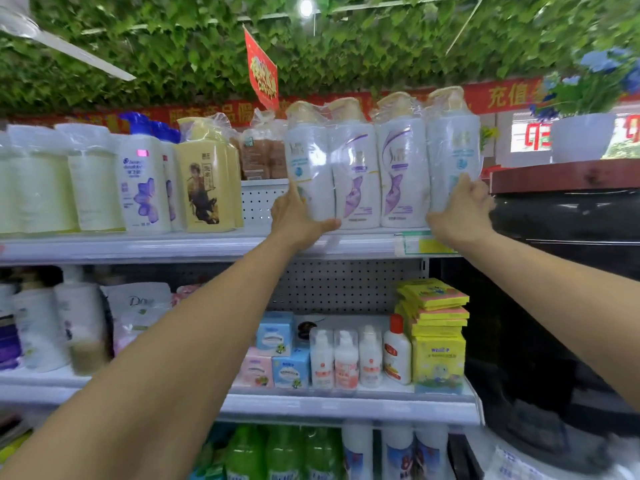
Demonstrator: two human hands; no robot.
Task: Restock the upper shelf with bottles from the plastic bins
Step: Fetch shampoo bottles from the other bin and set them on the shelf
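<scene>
Four tall white plastic-wrapped bottles with tan caps (381, 161) stand in a row at the right end of the white metal upper shelf (138, 245). The left hand (298, 220) grips the leftmost bottle low on its side, thumb under its base edge; the right hand (462, 211) grips the rightmost bottle near its base. Risks, as judged: the bottles sit close to the shelf lip, and uneven pressure from either side could tip one forward. Slippery wrap may let a grip slide. The row's right end lies near the shelf edge.
</scene>
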